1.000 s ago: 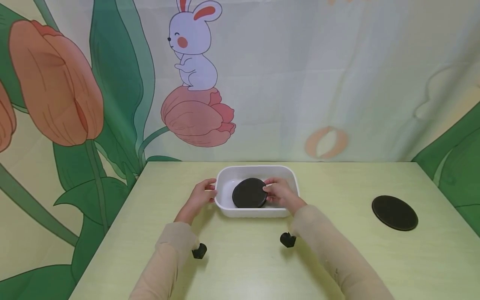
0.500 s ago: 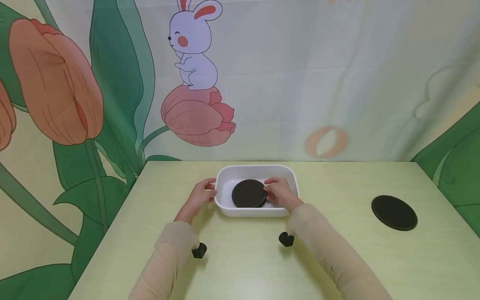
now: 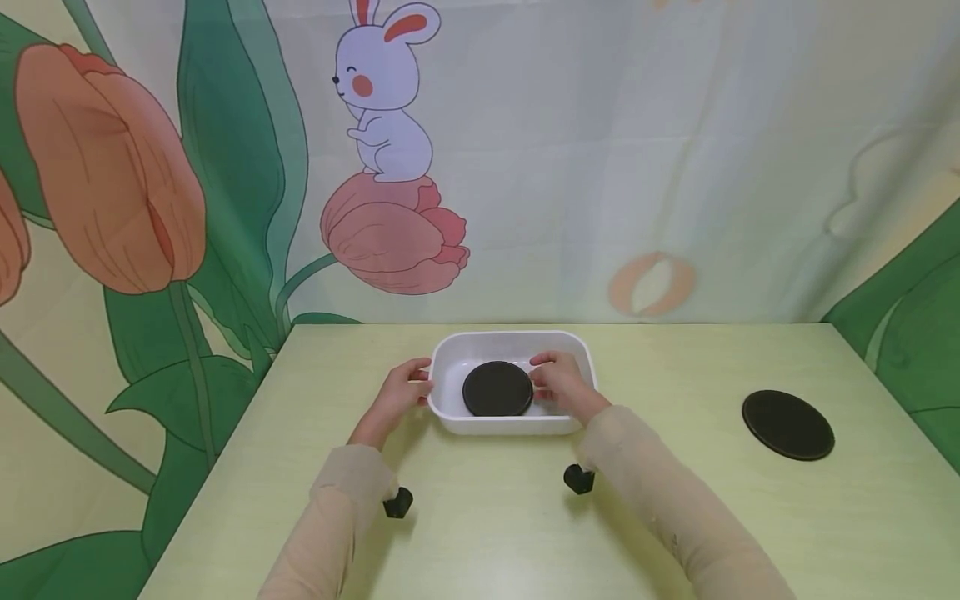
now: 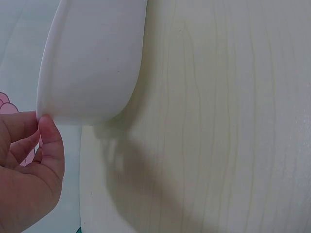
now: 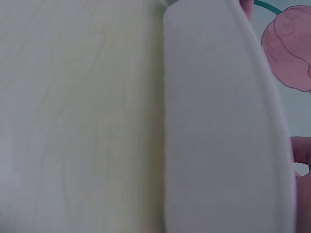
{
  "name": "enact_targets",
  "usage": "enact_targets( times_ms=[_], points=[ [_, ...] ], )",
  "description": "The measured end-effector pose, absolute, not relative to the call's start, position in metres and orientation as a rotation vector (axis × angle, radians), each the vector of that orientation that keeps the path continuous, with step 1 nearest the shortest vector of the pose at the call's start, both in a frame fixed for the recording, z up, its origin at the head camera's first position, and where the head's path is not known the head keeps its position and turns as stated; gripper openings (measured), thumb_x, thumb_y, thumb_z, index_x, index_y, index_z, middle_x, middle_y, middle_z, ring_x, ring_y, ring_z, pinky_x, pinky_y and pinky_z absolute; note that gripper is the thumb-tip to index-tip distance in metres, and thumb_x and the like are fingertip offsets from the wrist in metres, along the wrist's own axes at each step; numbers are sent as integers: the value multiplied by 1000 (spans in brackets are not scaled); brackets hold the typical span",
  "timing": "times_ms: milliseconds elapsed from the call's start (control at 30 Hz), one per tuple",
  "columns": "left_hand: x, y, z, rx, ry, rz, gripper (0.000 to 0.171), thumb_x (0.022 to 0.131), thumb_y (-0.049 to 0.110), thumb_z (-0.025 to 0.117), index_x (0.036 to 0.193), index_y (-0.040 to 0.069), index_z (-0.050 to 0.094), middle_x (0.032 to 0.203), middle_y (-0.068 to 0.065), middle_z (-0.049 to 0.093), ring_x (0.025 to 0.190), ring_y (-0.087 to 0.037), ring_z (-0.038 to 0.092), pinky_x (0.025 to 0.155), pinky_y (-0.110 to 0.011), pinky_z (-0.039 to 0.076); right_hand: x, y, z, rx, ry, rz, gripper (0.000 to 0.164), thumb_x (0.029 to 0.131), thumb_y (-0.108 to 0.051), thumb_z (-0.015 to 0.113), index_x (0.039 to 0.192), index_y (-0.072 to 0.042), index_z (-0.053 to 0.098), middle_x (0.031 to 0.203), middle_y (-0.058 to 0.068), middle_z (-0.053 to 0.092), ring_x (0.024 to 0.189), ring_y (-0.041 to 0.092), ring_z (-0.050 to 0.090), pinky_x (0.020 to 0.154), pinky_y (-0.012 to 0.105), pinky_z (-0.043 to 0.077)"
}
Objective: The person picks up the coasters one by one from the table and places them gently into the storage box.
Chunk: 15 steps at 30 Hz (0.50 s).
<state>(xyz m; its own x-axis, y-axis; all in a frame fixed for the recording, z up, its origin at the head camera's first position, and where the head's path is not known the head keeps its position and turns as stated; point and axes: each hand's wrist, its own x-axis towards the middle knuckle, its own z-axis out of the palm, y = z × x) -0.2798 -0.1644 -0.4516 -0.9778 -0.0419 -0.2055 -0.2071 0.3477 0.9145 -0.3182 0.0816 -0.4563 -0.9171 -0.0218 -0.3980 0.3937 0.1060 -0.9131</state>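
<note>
A white rectangular tray (image 3: 517, 426) with raised walls and rounded corners stands on the table. My left hand (image 3: 397, 392) is at its left end; in the left wrist view the thumb and fingers pinch the tray's rim. Inside the tray lies a flat black round disc (image 3: 497, 388), its near edge hidden by the front wall. Reaching in over the right side, my right hand (image 3: 561, 383) has loosely bent fingers right beside the disc's right edge. The right wrist view mostly shows the tray's outer wall (image 5: 214, 116), with part of the right hand's fingers (image 5: 301, 150) beyond it.
A second black round disc (image 3: 788, 425) lies on the pale wood-grain table (image 3: 675, 367), well to the right. A small black piece (image 3: 398, 502) sits at the left wrist, another (image 3: 579, 478) at the right. Behind the table hangs a printed curtain (image 3: 540, 167).
The black disc in the tray, earlier tilted with my right fingers on its edge, has come down flat. My right fingers have let go of it. The left hand stays at the tray's end.
</note>
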Motion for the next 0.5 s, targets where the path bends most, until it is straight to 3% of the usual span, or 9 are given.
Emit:
enact_targets(
  times_ms=[500],
  points=[
    [-278, -162, -447, -231, 2450, 1696, 45, 86, -2, 49, 129, 3, 41, 111, -17, 48, 87, -20, 48, 64, -19, 46, -312, 116, -410, 113, 2191, -1763, 30, 82, -1, 51, 111, 4, 47, 79, 1, 49, 69, 15, 48, 60, 24, 48]
  ],
)
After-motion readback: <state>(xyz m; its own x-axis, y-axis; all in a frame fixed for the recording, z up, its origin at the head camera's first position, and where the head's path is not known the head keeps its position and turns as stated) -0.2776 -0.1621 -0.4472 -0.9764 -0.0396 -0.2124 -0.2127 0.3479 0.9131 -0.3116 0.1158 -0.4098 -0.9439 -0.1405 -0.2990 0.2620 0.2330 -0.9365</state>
